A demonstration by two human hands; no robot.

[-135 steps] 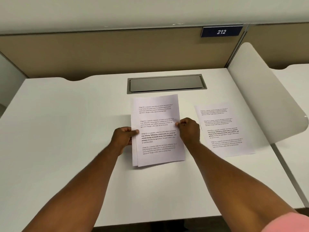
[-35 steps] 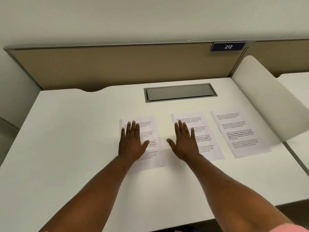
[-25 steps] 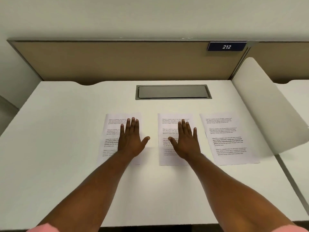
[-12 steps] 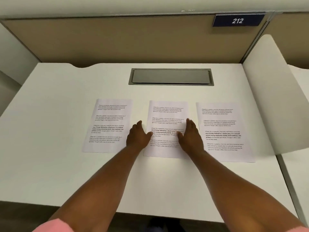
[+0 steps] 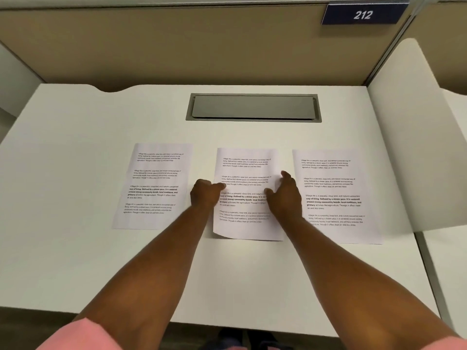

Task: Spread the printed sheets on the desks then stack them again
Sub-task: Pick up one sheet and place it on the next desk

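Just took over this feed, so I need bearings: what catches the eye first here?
A left sheet, middle sheet and right sheet lie in a row on the white desk. The left hand and right hand pinch the middle sheet's side edges, its near-left corner raised. A blue 212 plate hangs upper right.

A closed grey rectangular hatch (image 5: 253, 107) lay in the middle of the view. Behind it stood a tan partition panel (image 5: 177, 46). At the panel's top right corner was a dark blue plate (image 5: 363, 14) with the white number 212. A white divider (image 5: 404, 147) with a rounded top rose along the right side.
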